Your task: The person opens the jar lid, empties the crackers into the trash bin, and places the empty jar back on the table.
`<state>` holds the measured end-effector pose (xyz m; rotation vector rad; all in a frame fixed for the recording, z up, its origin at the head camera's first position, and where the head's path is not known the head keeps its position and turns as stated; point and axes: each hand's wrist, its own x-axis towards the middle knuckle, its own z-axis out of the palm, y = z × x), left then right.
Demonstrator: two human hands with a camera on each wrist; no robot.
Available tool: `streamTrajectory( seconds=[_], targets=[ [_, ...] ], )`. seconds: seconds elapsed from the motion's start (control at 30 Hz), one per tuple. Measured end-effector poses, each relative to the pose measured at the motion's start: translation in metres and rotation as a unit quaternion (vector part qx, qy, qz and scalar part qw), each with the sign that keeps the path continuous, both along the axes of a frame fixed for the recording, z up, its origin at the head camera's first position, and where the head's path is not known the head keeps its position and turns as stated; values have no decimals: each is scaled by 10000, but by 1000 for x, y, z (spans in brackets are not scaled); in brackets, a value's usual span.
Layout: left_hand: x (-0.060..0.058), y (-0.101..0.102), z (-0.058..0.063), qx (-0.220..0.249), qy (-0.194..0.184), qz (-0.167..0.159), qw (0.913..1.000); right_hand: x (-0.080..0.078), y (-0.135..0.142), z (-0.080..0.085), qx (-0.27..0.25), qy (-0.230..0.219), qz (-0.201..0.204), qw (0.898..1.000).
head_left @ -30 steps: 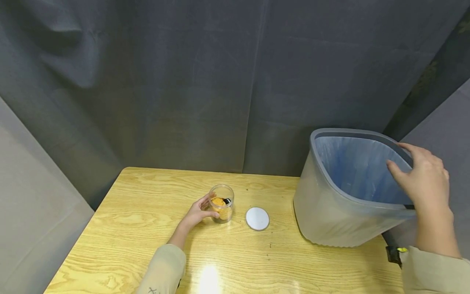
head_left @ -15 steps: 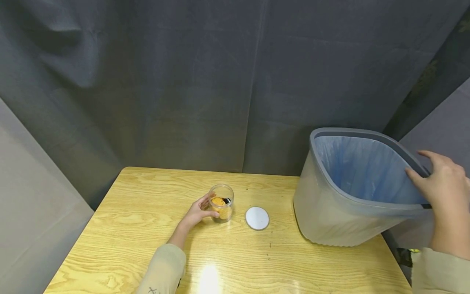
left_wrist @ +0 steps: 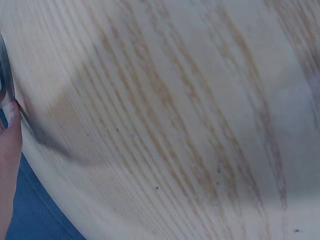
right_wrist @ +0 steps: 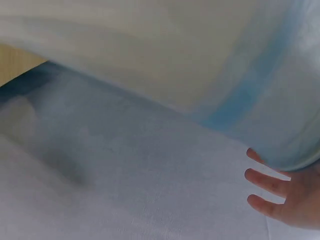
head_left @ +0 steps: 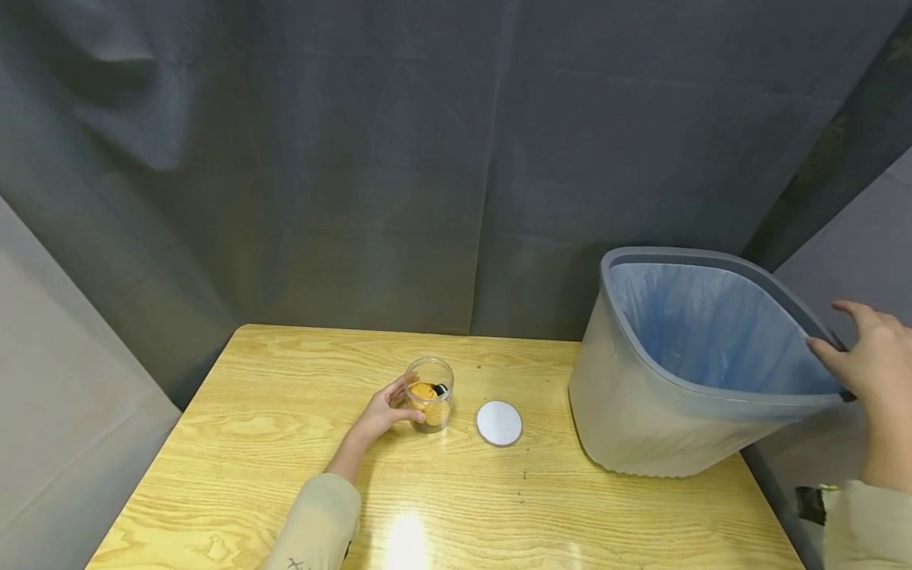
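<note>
My left hand (head_left: pixel 383 412) holds a clear round jar (head_left: pixel 443 416) upright on the table, thumb and fingers round its side. Inside it sit orange pieces (head_left: pixel 423 391) and a small black-and-white item (head_left: pixel 440 389). Only the edge of this hand (left_wrist: pixel 9 160) shows in the left wrist view. At the right, my right hand (head_left: pixel 878 356) is at the corner of a pale waste bin (head_left: pixel 663 427), thumb and fingers spread beside its grey rim (head_left: pixel 777 289). In the right wrist view, several straight fingers (right_wrist: pixel 267 182) show around the bin's corner.
A round white disc, like a lid (head_left: pixel 499 423), lies flat between jar and bin. The bin stands on the wooden table (head_left: pixel 235 475), with a blue-looking liner (head_left: pixel 712 332) inside, its mouth reaching past the right edge. Dark curtain (head_left: pixel 356 158) closes off the back.
My right hand has moved right and slightly down along the bin's rim to its far corner, uncovering more of the mouth. The left hand, jar, disc and bin have stayed in place.
</note>
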<state>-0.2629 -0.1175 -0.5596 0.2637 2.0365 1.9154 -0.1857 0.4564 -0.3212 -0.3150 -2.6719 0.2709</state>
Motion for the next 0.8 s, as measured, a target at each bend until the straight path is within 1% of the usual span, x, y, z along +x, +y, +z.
streamTrajectory(
  seconds=[0.07, 0.17, 0.33, 0.53, 0.6, 0.73, 0.8],
  targets=[
    [3, 0, 7, -14, -65, -64, 10000, 0, 4, -1, 59, 15, 94, 9999],
    [4, 0, 10, -25, -71, -90, 9999, 0, 8, -1, 186, -81, 149, 9997],
    [4, -2, 10, -41, -76, -34, 10000, -2, 13, 0, 315, -303, 120, 9990],
    [5, 0, 12, -2, -56, -129, 9999, -1, 19, -3, 251, -196, 201, 9993],
    [5, 1, 13, -5, -56, -157, 9999, -1, 21, -4, 245, -233, 198, 9992],
    [5, 1, 13, -37, -67, -159, 9998, -5, 26, -3, 300, -546, 218, 9978],
    [4, 1, 12, -12, -78, -123, 9999, -8, 29, -1, 341, -809, 215, 9959]
  ],
)
